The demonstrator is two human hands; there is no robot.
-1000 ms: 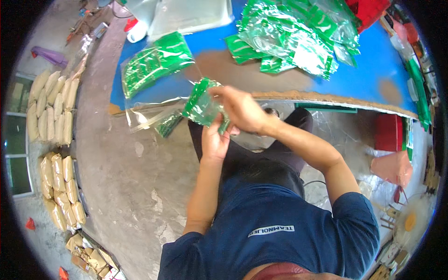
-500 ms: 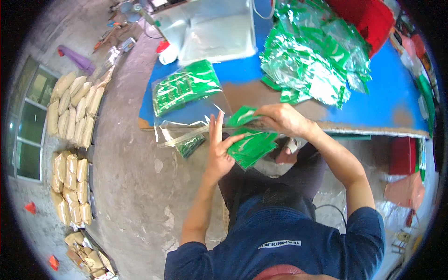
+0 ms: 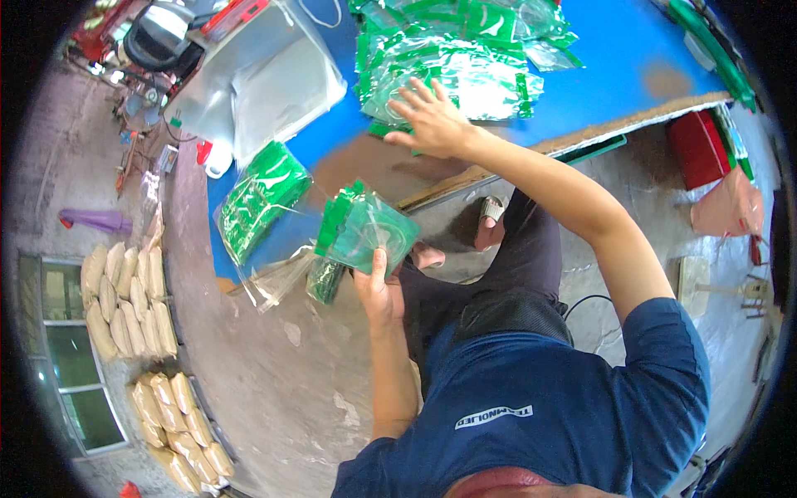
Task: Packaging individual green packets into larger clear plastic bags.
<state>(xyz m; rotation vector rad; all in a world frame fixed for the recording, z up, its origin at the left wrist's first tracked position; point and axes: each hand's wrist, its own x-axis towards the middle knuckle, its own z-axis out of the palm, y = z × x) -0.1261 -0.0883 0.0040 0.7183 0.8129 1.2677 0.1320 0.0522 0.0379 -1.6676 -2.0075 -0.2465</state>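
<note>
We noted passage over the worn brown patch (image 3: 353,162) between the green packet (image 3: 266,199) and the pouch pile (image 3: 448,62). The pile obstructed room ahead of the right hand (image 3: 436,124); clear sheets (image 3: 282,91) blocked far left; we saw open blue tabletop (image 3: 602,87) at right.

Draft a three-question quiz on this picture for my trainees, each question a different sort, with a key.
1. Multiple choice: the held green-and-clear packets are gripped on which of the person's sides? A) left B) right C) both
2. True or false: the white bottle beside the clear plastic has a green cap.
3. Fill in: the right hand, fingers spread, is at the near side of the heap of packets on a mostly ____ tabletop.

Key: 1. A, by the left hand. 2. False; the cap is red. 3. blue.
</note>
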